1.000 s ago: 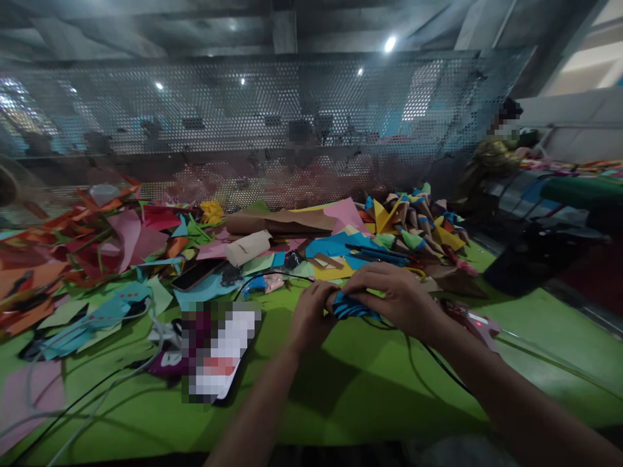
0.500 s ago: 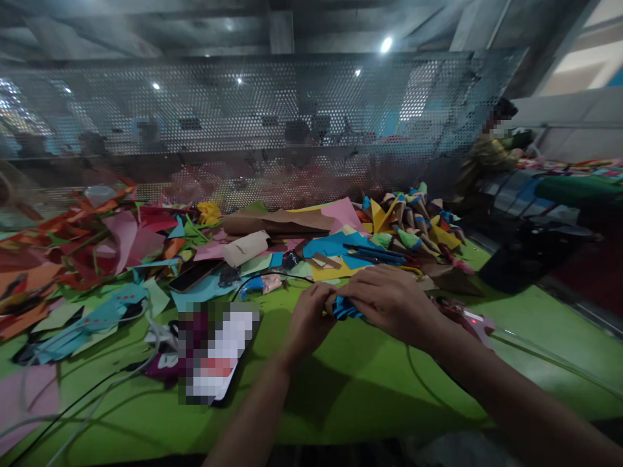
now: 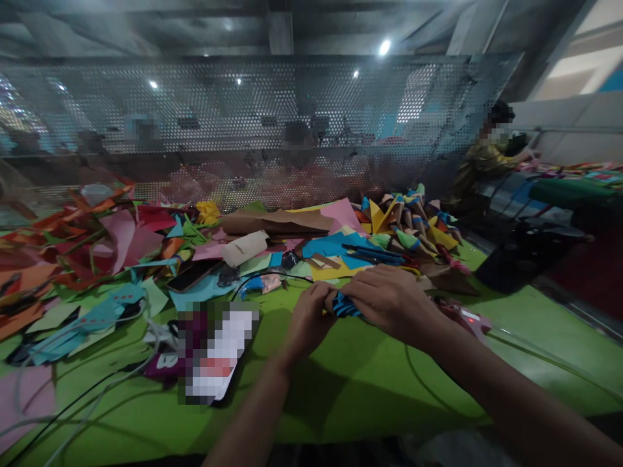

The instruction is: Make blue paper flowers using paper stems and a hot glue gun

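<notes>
Over the green tabletop (image 3: 341, 402), both hands are closed around one small piece of pleated blue paper (image 3: 346, 307) with a brown part at its left end. My left hand (image 3: 314, 314) pinches the brown end between thumb and fingers. From the right, my right hand (image 3: 389, 301) curls over the blue folds and hides much of them. Nearest the right wrist lies a pinkish device (image 3: 470, 319) with a small red light. A blurred-out phone (image 3: 228, 357) rests left of my left hand.
Coloured paper scraps (image 3: 121, 240) heap up at the left. Paper cones (image 3: 413, 220) are piled at the back right. A beige paper roll (image 3: 246, 248) and a dark phone (image 3: 195, 275) lie mid-table. Cables (image 3: 92, 389) cross the left side. A perforated metal screen (image 3: 243, 123) stands behind; another person (image 3: 491, 155) sits at right.
The right hand has closed further over the blue pleated paper, covering more of it. The left hand keeps its pinch. The view has shifted slightly.
</notes>
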`<action>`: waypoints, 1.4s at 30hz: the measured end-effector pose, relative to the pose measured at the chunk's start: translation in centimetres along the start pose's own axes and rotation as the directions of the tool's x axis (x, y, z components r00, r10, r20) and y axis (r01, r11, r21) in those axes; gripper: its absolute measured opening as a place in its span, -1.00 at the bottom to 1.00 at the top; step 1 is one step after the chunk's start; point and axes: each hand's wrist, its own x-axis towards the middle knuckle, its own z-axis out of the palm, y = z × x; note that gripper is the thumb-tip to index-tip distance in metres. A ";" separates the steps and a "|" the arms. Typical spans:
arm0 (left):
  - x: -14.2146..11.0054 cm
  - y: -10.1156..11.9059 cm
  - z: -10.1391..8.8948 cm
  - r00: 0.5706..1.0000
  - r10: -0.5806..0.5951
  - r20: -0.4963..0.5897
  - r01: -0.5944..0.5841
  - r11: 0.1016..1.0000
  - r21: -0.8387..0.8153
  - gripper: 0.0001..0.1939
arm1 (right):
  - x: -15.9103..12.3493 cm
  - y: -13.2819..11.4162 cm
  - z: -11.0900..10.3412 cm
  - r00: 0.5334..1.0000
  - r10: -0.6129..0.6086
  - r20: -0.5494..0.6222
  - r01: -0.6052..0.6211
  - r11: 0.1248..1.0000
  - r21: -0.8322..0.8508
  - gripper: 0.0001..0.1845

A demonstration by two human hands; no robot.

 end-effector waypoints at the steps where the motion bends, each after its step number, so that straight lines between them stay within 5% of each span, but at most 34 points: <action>1: 0.0 0.0 0.0 1.000 -0.005 0.006 0.005 1.000 0.020 -0.70 | 0.1 -0.1 -0.1 1.000 0.004 0.015 -0.003 1.000 -0.020 -0.88; 9: -0.1 -0.5 0.1 1.000 -0.006 0.001 0.006 1.000 0.012 -0.67 | 0.3 -0.1 -0.1 0.993 0.067 0.096 -0.072 0.996 0.055 -0.89; 16: 0.0 0.1 -0.1 1.000 -0.024 0.003 0.024 0.999 -0.043 -0.72 | -0.2 0.6 0.0 1.000 0.013 -0.024 -0.007 0.978 0.206 -0.86; 42: -0.4 -1.0 0.6 0.999 0.009 -0.031 -0.004 0.989 0.149 -0.68 | 0.4 -0.9 0.5 0.994 0.070 0.084 -0.061 0.992 -0.111 -0.87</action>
